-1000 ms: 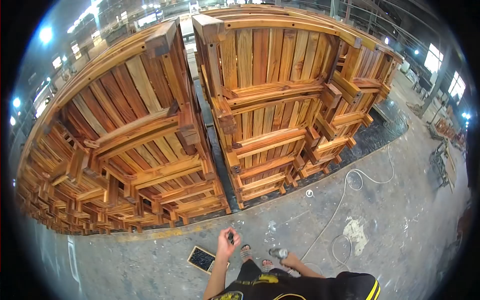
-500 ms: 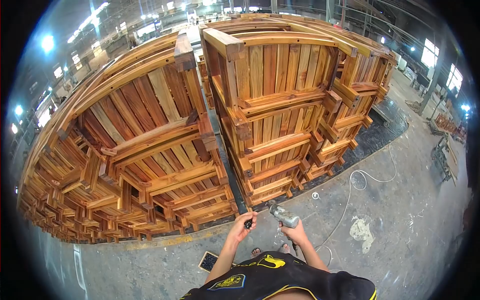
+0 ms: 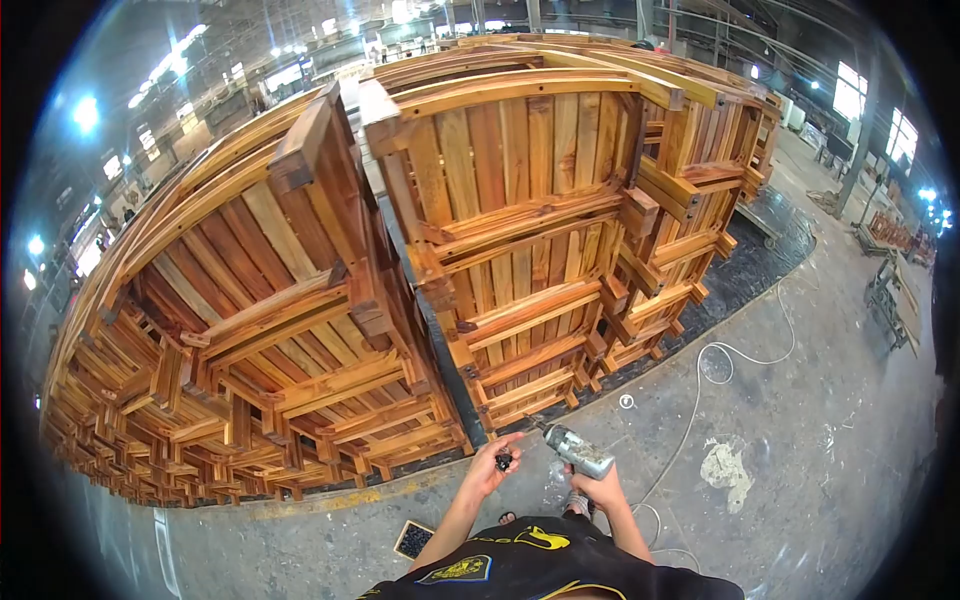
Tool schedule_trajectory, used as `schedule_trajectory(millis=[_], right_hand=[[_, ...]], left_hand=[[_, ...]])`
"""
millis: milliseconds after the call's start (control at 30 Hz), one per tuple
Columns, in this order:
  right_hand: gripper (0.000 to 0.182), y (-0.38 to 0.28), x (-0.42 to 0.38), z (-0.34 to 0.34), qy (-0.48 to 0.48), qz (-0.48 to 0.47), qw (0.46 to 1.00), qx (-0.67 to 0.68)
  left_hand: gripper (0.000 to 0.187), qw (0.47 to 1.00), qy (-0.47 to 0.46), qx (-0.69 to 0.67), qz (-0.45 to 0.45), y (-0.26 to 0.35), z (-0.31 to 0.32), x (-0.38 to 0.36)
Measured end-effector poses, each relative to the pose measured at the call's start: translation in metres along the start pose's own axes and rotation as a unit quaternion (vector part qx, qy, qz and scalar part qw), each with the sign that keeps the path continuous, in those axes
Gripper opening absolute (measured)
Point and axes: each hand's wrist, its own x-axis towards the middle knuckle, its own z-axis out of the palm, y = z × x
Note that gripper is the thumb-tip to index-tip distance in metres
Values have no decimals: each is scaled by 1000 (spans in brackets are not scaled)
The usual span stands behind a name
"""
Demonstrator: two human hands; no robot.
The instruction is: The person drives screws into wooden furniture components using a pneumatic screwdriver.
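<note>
My right hand [image 3: 603, 492] is wrapped round the grip of a grey power drill [image 3: 580, 452]. The drill's bit points up and left, toward the bottom rail of the near wooden stack. In my left hand [image 3: 484, 470] sits a small bunch of black pieces [image 3: 503, 461], too small to make out as screws or caps. Its index finger stretches out close to the drill's tip. Slatted wooden furniture frames [image 3: 540, 300] rise in a tall stack directly before both hands. An open box [image 3: 413, 539] of similar black pieces lies on the floor beside my left forearm.
A second wooden stack [image 3: 260, 310] stands to the left, past a narrow dark gap. White hose [image 3: 690, 430] loops over the concrete floor on the right. A white ring-shaped item [image 3: 627, 402] and a pale stain [image 3: 725, 472] are on the floor. Carts [image 3: 890, 300] stand far right.
My view has shifted a little, so the stacks appear further left. The drill's front has come closer to the wooden frame, and my left index finger now reaches out toward it.
</note>
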Motion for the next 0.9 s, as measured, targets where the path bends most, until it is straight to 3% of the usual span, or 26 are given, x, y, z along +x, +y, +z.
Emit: schedule_trajectory(millis=[300, 367, 633, 767, 900], right_hand=[[40, -18, 39, -73, -42, 25, 997, 59], [39, -25, 45, -89, -56, 25, 996, 58], [45, -37, 67, -136, -83, 26, 993, 84], [50, -37, 67, -152, -71, 43, 993, 87], [46, -39, 68, -159, -59, 37, 991, 115]], left_hand=[[27, 997, -6, -78, -6, -26, 68, 69], [27, 987, -62, -147, 7, -36, 73, 94], [33, 995, 85, 39, 43, -51, 117, 131], [29, 992, 126, 12, 4, -60, 125, 149], [30, 994, 100, -48, -18, -60, 126, 161]])
